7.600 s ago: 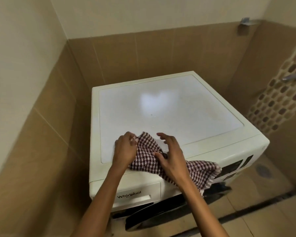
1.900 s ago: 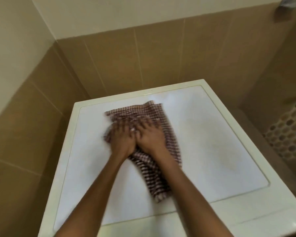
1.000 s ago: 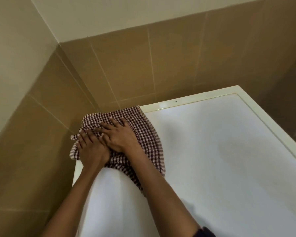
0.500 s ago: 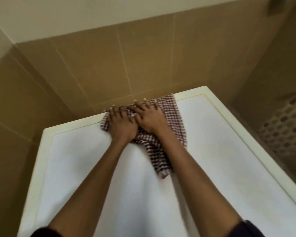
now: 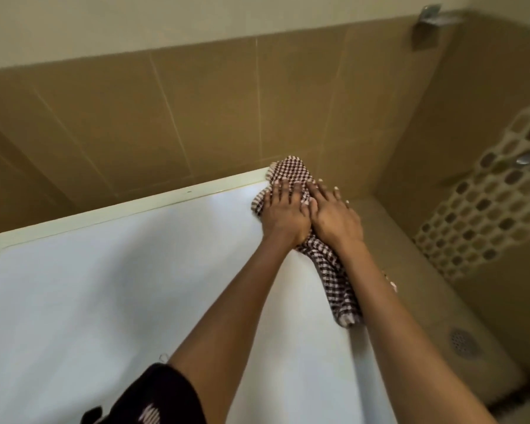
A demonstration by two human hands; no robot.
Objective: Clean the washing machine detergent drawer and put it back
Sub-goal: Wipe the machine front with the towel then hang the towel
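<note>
Side by side, left hand (image 5: 283,214) and right hand (image 5: 334,217), fingers straight, pressing a maroon-and-white checked cloth (image 5: 291,171) flat, at the 1 o'clock corner of the white washing machine's top surface (image 5: 104,286), cloth tail trailing toward 5 o'clock.

A single head-worn camera looked forward and steeply down from close above the washing machine's white top (image 5: 104,286), facing its far right corner and the brown tiled wall (image 5: 196,117) behind; the floor (image 5: 435,316) showed low along the right edge.
</note>
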